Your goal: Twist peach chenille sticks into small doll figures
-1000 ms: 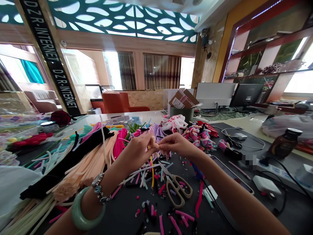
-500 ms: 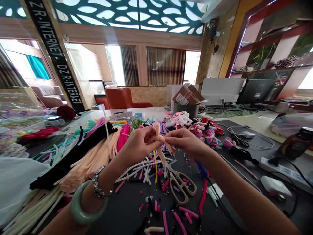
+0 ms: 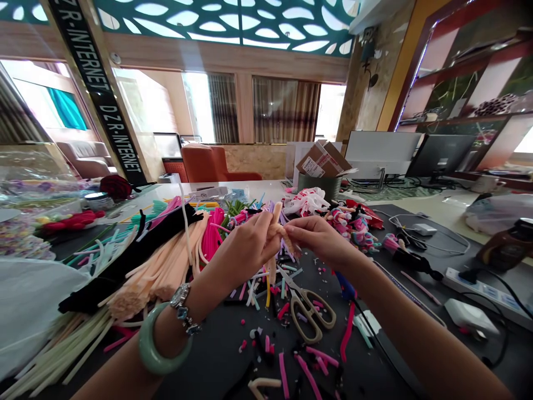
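Both my hands are raised over the middle of the table and meet on a peach pipe cleaner (image 3: 278, 222) that is bent and twisted between them. My left hand (image 3: 247, 247) is closed around its upright part; the wrist carries a green bangle and a watch. My right hand (image 3: 318, 239) pinches the short end that slants down to the right. Below the hands lie scissors (image 3: 307, 312) with beige handles among several cut pink, white and black pipe cleaner pieces (image 3: 287, 355).
Long bundles of peach pipe cleaners (image 3: 166, 272), black ones (image 3: 129, 261) and pink ones (image 3: 212, 236) lie to the left. A heap of small finished pieces (image 3: 353, 225) is at the right, with a power strip (image 3: 483, 289), cables, a white adapter (image 3: 470, 316) and a brown bottle (image 3: 503, 244). Monitors stand behind.
The hands have bent the peach pipe cleaner so one end stands upright and twisted it further. The camera has shifted slightly, so the hands sit a little higher and to the right.
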Tool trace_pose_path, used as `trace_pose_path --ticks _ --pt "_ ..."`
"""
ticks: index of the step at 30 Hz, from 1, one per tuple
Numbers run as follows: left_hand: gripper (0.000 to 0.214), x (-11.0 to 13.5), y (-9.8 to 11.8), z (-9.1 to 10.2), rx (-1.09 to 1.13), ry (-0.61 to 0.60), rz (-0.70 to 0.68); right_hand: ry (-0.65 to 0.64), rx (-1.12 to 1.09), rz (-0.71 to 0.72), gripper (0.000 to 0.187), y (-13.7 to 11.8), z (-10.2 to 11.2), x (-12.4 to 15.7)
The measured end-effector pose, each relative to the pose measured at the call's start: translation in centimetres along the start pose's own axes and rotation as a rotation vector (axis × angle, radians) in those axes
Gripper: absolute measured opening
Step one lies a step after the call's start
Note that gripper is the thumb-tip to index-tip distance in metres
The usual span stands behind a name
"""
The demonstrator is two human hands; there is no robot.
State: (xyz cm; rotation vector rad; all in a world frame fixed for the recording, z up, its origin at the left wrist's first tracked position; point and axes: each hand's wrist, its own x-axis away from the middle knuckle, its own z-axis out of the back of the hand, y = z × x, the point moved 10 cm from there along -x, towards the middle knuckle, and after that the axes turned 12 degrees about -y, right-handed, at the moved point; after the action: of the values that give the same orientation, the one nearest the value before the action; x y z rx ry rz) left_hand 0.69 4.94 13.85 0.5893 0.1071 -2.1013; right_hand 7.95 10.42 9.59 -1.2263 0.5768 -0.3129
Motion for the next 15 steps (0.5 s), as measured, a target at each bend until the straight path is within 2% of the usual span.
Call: trace_pose_path --ticks 9,15 --pt "0.008 -0.04 0.48 0.03 -0.070 -0.066 0.006 -0.031 0.079 0.021 0.029 -0.51 -0.33 0.09" --pt "0.002 -0.09 0.82 -0.15 0.013 -0.057 -0.064 -0.049 0.070 0.030 0.028 -0.44 -0.50 0.04"
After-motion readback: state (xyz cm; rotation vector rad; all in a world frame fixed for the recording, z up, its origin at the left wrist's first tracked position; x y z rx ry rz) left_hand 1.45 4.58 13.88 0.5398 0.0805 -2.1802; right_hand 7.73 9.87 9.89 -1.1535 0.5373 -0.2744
